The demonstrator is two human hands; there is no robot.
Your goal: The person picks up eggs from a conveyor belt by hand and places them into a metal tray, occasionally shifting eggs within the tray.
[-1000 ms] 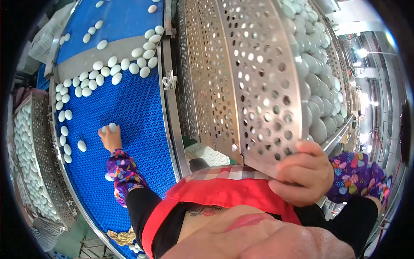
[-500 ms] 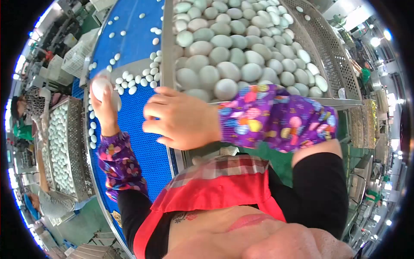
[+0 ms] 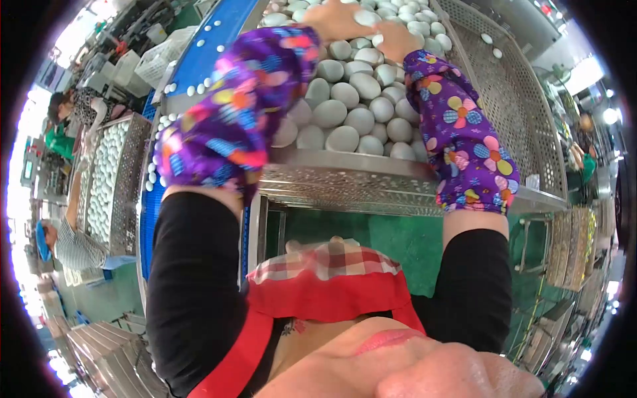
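Observation:
Both my hands are at the far part of a large metal tray point(image 3: 355, 161) heaped with pale greenish-white eggs point(image 3: 343, 95). My left hand point(image 3: 340, 21) lies over the pile, its fingers curled against a white egg point(image 3: 365, 18) beside the fingertips. Just to the right, my right hand point(image 3: 398, 41) bends inward with its fingers closed at another egg point(image 3: 378, 40). The two hands nearly meet. Part of the left fingers is cut off or hidden at the top of the view. Purple flowered sleeves cover both forearms.
On the left runs a blue conveyor belt point(image 3: 215, 41) with scattered eggs. A perforated metal side tray point(image 3: 507, 86) holds a few eggs. Further left, co-workers stand at another egg-filled tray point(image 3: 127, 179). Stacked trays point(image 3: 569, 249) are at the right.
My left hand has moved right from above the belt, where it held white eggs, to the egg pile. My right hand has moved away from me and right, over the pile.

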